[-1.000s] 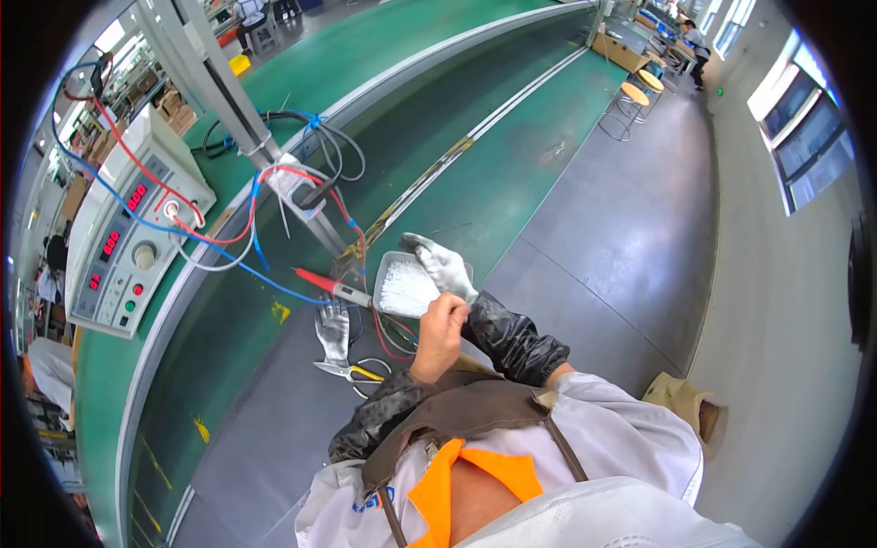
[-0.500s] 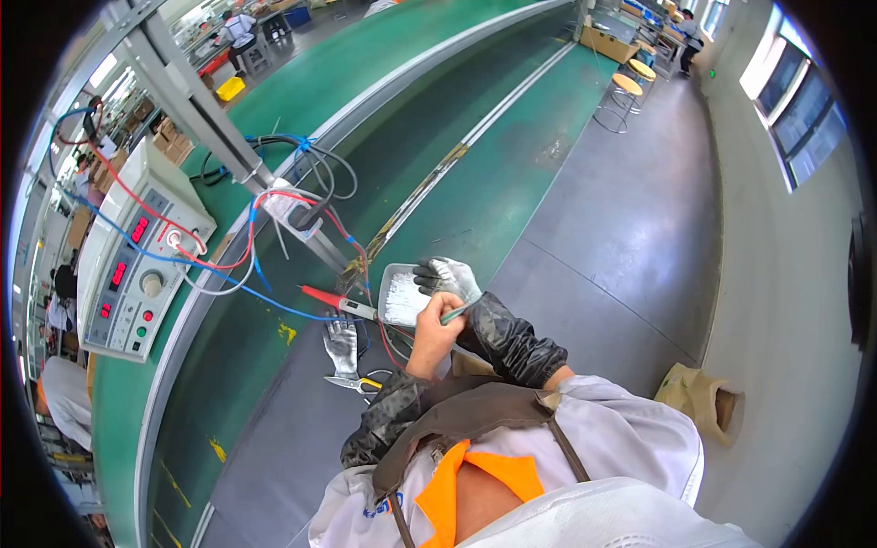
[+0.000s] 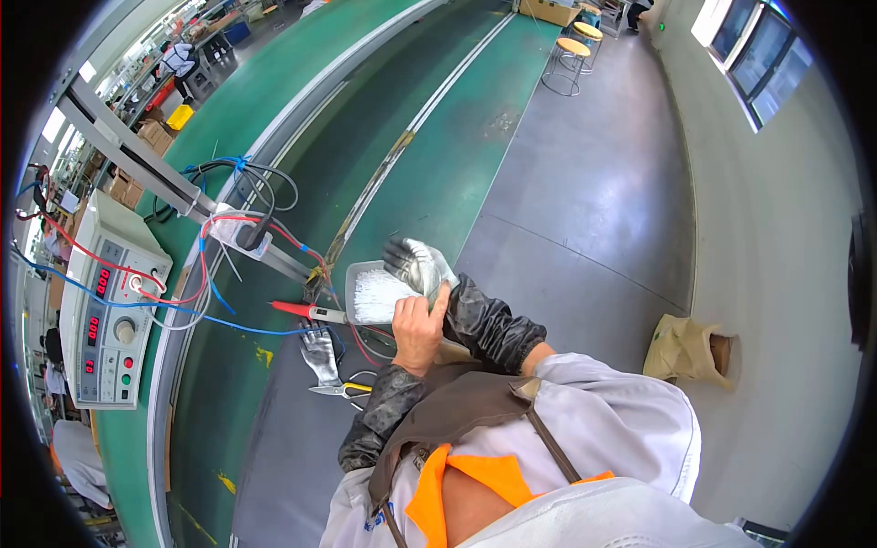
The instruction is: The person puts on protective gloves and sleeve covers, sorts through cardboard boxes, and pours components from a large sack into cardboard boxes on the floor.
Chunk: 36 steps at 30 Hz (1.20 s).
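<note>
"Two hands close together: which is doing what?"

"The left hand (image 3: 417, 336) is bare. Its fingers are curled in at the wrist of the right hand (image 3: 420, 267), which wears a grey-and-white glove (image 3: 429, 271)."

"Is the left pinching the glove?"

"I can't tell; its fingertips are hidden. They're right at the wrist end, anyway. The right hand's fingers are spread loosely, with nothing visible in them."

"And beneath it?"

"A shallow tray (image 3: 353, 297) of thin white pieces (image 3: 376, 294), on the green table (image 3: 466, 164). The glove overlaps its right side; whether they touch, I can't say."

"Anything left of the tray?"

"A red-tipped probe (image 3: 292, 307), its handle end beside the tray and its tip pointing away. Nearer the body lies a second glove (image 3: 320, 354), flat, with yellow-handled scissors (image 3: 331, 391) at its wrist end."

"That box with the red digits?"

"An instrument (image 3: 114, 315), well apart from the hands at far left, with red and blue leads running from it."
</note>
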Each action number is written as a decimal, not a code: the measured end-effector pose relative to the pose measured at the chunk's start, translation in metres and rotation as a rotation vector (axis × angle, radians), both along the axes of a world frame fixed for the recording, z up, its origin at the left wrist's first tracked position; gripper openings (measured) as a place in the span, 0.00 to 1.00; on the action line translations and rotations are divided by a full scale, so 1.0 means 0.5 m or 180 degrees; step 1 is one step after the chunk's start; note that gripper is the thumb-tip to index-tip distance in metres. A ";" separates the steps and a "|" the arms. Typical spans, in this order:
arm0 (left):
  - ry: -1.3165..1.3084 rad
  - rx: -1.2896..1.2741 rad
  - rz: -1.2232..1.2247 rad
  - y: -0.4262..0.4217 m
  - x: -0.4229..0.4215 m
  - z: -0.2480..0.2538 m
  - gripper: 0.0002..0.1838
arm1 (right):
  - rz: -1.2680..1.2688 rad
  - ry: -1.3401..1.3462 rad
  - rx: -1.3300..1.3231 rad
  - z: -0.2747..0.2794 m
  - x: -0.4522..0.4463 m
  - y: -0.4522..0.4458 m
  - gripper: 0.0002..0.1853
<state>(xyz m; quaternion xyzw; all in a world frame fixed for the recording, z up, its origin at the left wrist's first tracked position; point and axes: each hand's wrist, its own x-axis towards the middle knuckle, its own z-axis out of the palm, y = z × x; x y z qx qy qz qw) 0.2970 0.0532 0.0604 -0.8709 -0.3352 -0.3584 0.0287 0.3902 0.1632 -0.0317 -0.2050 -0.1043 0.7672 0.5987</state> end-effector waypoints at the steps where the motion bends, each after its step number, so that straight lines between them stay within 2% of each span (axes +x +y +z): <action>1: -0.0080 0.0062 0.0262 0.003 0.002 -0.008 0.18 | -0.0004 0.0982 0.0274 -0.006 0.004 0.009 0.18; 2: -0.0157 0.0101 0.0526 -0.002 0.002 -0.016 0.18 | -0.0009 0.0988 0.0250 -0.016 0.004 0.012 0.18; 3: -0.0160 0.0074 0.0532 -0.009 0.005 -0.015 0.18 | -0.0382 0.0934 0.0130 0.028 0.002 0.004 0.19; 5: -0.1300 -0.1617 0.1183 -0.008 0.011 0.002 0.16 | -0.1111 0.0819 -0.0066 0.117 -0.006 0.000 0.19; 6: -0.1862 -0.2461 0.1498 -0.005 0.012 0.007 0.16 | -0.1101 0.0826 -0.0071 0.126 -0.010 0.002 0.19; 11: -0.2496 -0.2278 0.1201 0.008 0.013 -0.029 0.14 | -0.1065 0.0972 -0.0196 0.146 -0.032 -0.006 0.20; 14: -0.2389 -0.2760 0.1128 0.004 0.004 -0.059 0.13 | -0.1117 0.1113 -0.0201 0.142 -0.032 0.001 0.18; 16: -0.1566 -0.2506 0.1283 -0.006 -0.006 -0.041 0.11 | -0.1024 0.1373 -0.0112 0.126 -0.026 0.014 0.16; 17: -0.1417 -0.2391 0.1178 -0.009 -0.009 -0.044 0.10 | -0.0945 0.1521 -0.0024 0.140 -0.024 0.022 0.15; 19: -0.1045 -0.2184 0.0859 -0.034 -0.019 -0.051 0.08 | -0.1113 0.1135 -0.0016 0.221 -0.024 0.014 0.15; 20: -0.0833 -0.2082 0.0629 -0.054 -0.024 -0.049 0.07 | -0.1251 0.0858 0.0412 0.229 -0.020 0.027 0.16; 21: -0.0838 -0.2147 0.0737 -0.067 -0.027 -0.047 0.07 | -0.1398 0.0587 0.0897 0.234 -0.016 0.044 0.16; 22: -0.0990 -0.1995 0.0774 -0.078 -0.024 -0.043 0.05 | -0.1336 0.0601 0.0842 0.241 -0.004 0.050 0.16; 24: -0.1276 -0.1664 0.0843 -0.083 -0.028 -0.024 0.04 | -0.1735 -0.0327 0.0830 0.246 0.000 0.058 0.18; 25: -0.1257 -0.1677 0.0895 -0.073 -0.036 -0.008 0.04 | -0.1696 -0.0301 0.0800 0.241 -0.015 0.052 0.18; 27: -0.2698 -0.1825 0.0964 -0.039 -0.046 0.031 0.07 | -0.1554 -0.0784 0.0550 0.233 -0.035 0.036 0.19; 29: -0.2618 -0.1580 0.0857 -0.022 -0.049 0.049 0.08 | -0.1440 -0.1043 0.0406 0.217 -0.051 0.031 0.20; 31: -0.2416 -0.1056 0.0563 -0.015 -0.051 0.053 0.10 | -0.1149 -0.0572 0.0104 0.186 -0.068 0.036 0.20; 32: -0.2418 -0.1058 0.0607 -0.013 -0.052 0.047 0.10 | -0.0999 -0.0339 -0.0043 0.177 -0.076 0.039 0.20; 36: -0.2029 -0.0723 0.0938 -0.020 -0.067 0.021 0.08 | -0.0848 -0.0330 -0.0199 0.140 -0.104 0.037 0.21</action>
